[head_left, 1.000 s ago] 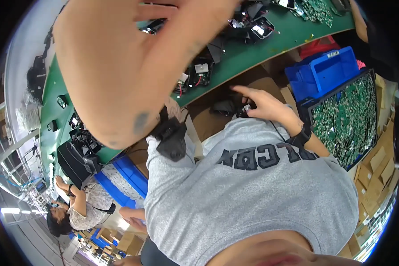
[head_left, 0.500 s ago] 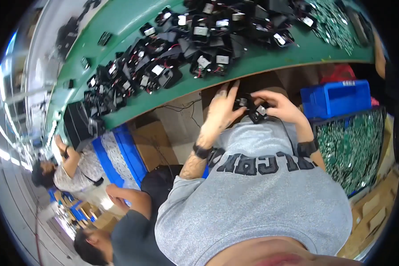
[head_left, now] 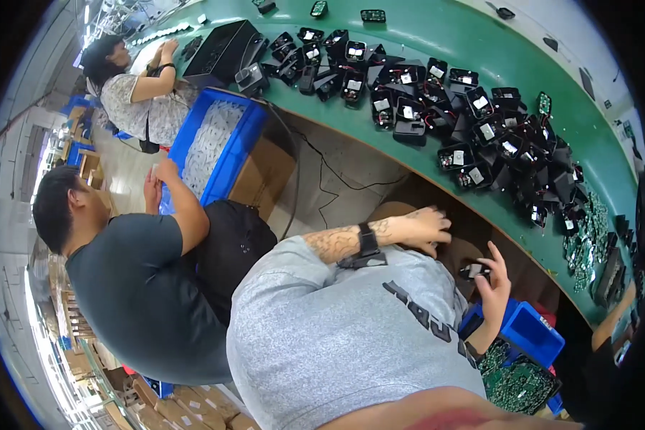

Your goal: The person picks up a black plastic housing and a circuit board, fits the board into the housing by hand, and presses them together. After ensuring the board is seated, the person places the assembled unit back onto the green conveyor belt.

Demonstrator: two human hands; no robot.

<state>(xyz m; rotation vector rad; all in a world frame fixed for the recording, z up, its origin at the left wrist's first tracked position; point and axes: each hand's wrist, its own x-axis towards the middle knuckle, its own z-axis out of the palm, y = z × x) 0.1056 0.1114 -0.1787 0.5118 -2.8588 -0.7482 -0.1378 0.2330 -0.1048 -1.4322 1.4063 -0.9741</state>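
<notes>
My right hand (head_left: pixel 494 283) is at the front of my lap, near the bench edge. Its thumb and fingers hold a small black casing (head_left: pixel 469 271) with a pale patch on it, partly hidden by the fingers. My left hand (head_left: pixel 424 226) hovers over my lap to the left of it, palm down. The fingers are loosely bent and apart, with nothing visible in them. On the green bench (head_left: pixel 351 118) ahead lies a large heap of black plastic housings (head_left: pixel 437 93), many with white-labelled parts and red wires inside.
Green circuit boards (head_left: pixel 588 236) lie at the bench's right end; more fill a tray (head_left: pixel 516 383) beside a blue bin (head_left: pixel 534 333) at my right. On the left, a co-worker (head_left: pixel 143 287) sits close beside a blue crate (head_left: pixel 211 143) of white pieces. Another person (head_left: pixel 140 89) sits farther off.
My view has swung to the left. My hands, close together over the black parts before, are now apart. The right one holds a black casing away from the left, whose fingers now bend downward.
</notes>
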